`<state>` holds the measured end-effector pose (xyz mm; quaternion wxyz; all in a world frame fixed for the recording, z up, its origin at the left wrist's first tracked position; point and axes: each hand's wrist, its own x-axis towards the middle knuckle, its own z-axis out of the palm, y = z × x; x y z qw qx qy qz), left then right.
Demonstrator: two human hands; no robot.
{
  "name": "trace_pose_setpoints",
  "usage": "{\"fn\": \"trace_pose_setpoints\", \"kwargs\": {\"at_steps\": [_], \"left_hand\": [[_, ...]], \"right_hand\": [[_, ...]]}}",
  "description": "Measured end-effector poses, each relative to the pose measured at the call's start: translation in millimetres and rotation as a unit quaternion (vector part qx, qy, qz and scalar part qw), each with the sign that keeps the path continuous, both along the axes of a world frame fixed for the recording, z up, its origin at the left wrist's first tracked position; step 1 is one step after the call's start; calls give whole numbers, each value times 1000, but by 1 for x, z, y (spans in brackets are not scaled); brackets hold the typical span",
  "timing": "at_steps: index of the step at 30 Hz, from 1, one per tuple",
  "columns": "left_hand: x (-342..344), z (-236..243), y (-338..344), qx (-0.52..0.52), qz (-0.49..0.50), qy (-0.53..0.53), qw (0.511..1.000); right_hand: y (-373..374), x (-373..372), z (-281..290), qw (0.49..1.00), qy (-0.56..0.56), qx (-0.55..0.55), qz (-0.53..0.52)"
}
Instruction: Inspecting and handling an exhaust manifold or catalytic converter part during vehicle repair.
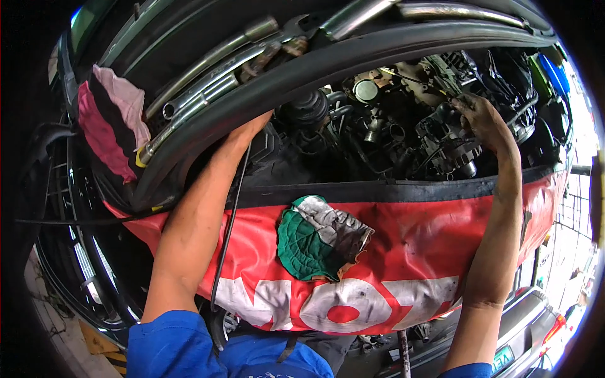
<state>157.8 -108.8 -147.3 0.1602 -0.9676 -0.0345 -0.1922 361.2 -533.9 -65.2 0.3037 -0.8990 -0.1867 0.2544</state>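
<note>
My right hand (pixel 484 121) reaches into the engine bay at the right. Its fingers are curled and pressed together beside dark, greasy engine parts (pixel 449 135); what they grip, if anything, is too small to make out. My left forearm (pixel 201 211) runs up to a thick black rubber seal (pixel 328 69), and the left hand past the wrist is hidden under it. Near the left wrist is a black ribbed rubber part (pixel 305 108). A round metal cap (pixel 365 91) sits on the engine between my arms.
A red fender cover (pixel 416 233) with white lettering hangs over the near edge, bearing a stained green rag (pixel 305 242). Metal wrenches (pixel 214 88) lie beyond the seal, near a pink-and-black cloth (pixel 107 120). A thin black cable (pixel 230 239) hangs beside my left arm. Another car (pixel 529 315) stands lower right.
</note>
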Motion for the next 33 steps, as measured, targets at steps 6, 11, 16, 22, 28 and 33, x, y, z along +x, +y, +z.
{"fn": "trace_pose_setpoints", "kwargs": {"at_steps": [6, 11, 16, 22, 28, 33], "left_hand": [[-4, -16, 21, 176, -61, -69, 980], [0, -1, -1, -324, 57, -2, 944], [0, 6, -5, -286, 12, -8, 958], [-1, -15, 5, -107, -72, -90, 988], [4, -12, -4, -197, -64, -97, 974], [-6, -15, 20, -181, -54, -52, 981]], "right_hand": [[9, -11, 11, 1000, -20, 13, 13], [6, -11, 7, 1000, -25, -8, 3], [3, -10, 10, 999, -25, -29, 0], [5, -10, 8, 999, -40, -22, 18], [-1, -9, 7, 999, -32, -25, 20], [7, -9, 7, 999, -25, -10, 17]]}}
